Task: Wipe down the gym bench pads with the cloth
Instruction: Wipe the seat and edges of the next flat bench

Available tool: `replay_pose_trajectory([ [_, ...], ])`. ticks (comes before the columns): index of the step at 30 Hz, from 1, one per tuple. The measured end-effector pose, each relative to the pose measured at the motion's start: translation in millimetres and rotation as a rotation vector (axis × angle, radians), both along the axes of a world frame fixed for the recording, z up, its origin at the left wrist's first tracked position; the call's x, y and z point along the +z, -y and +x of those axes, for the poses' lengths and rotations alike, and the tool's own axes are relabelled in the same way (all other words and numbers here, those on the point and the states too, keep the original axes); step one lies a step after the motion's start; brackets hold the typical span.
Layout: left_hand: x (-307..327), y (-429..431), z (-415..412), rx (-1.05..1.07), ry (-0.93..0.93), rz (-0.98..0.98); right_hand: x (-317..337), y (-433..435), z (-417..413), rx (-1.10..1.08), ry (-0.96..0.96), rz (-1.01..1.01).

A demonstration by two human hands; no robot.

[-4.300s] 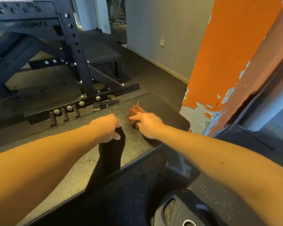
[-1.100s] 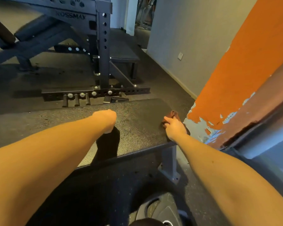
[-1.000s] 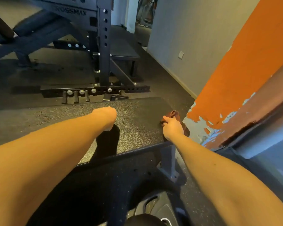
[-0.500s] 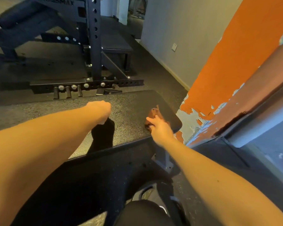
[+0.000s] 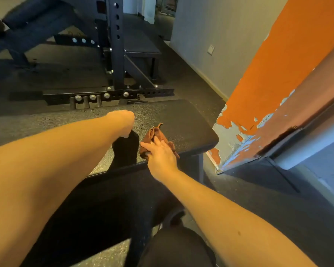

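My left hand (image 5: pixel 121 122) shows me only its back, with the fingers tucked underneath, out of sight. My right hand (image 5: pixel 160 153) covers the near half of the rust-brown crumpled cloth (image 5: pixel 154 132). My left forearm hides much of the black textured padded bench (image 5: pixel 181 120). The top edge crops the black steel rack (image 5: pixel 115 45).

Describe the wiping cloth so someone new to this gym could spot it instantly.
Find the orange pillar with peeling paint; the black bench pad ends beside it. On that pad's near edge, under the right hand, lies the cloth: a crumpled rust-brown rag, the only fabric on it.
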State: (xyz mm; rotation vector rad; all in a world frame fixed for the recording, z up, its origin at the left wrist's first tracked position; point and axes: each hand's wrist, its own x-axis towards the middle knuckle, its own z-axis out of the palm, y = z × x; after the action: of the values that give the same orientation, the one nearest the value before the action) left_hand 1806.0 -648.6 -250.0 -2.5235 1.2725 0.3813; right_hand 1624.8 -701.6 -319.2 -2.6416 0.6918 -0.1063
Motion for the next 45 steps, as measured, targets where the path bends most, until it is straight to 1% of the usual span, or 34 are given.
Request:
replay_pose_trajectory([
  [1, 2, -1, -3, 0.013, -0.004, 0.009, 2, 5, 0, 0.025, -0.014, 0.036],
  [4, 13, -10, -11, 0.012, 0.002, 0.014, 25, 12, -5, 0.060, -0.028, 0.250],
  [6, 26, -15, -12, 0.006, -0.017, -0.022, 48, 17, -8, 0.015, 0.041, 0.323],
  [8, 38, -16, -15, 0.018, -0.070, -0.083, 69, 25, -10, -0.055, 0.150, 0.369],
  [11, 56, -17, -20, -0.060, -0.178, -0.191, 99, 31, -12, -0.103, 0.301, 0.440],
  [14, 60, -16, -26, -0.053, -0.371, -0.310, 124, 34, -12, -0.135, 0.392, 0.559],
  [17, 63, -13, -26, -0.026, -0.508, -0.427, 144, 37, -9, -0.149, 0.429, 0.697],
  [20, 79, -15, -26, -0.006, -0.550, -0.493, 160, 36, -8, -0.103, 0.445, 0.746],
  [23, 99, -23, -28, -0.075, -0.537, -0.539, 170, 37, -9, -0.072, 0.441, 0.819],
  [28, 105, -36, -25, -0.084, -0.545, -0.483, 169, 43, -10, -0.006, 0.385, 0.802],
  [29, 105, -38, -26, -0.087, -0.532, -0.472, 167, 43, -11, -0.008, 0.363, 0.757],
  [32, 102, -39, -27, -0.077, -0.467, -0.459, 163, 45, -11, -0.053, 0.251, 0.457],
  [33, 101, -38, -28, -0.070, -0.444, -0.471, 161, 45, -10, -0.058, 0.224, 0.390],
  [39, 96, -32, -34, -0.049, -0.276, -0.637, 150, 56, 10, -0.069, 0.235, 0.122],
  [41, 91, -34, -39, -0.065, -0.229, -0.651, 142, 59, 11, -0.062, 0.227, 0.057],
  [43, 83, -39, -45, -0.105, -0.221, -0.575, 131, 58, 4, -0.040, 0.163, 0.066],
  [45, 72, -46, -52, -0.147, -0.285, -0.409, 119, 54, -7, 0.037, 0.039, 0.119],
])
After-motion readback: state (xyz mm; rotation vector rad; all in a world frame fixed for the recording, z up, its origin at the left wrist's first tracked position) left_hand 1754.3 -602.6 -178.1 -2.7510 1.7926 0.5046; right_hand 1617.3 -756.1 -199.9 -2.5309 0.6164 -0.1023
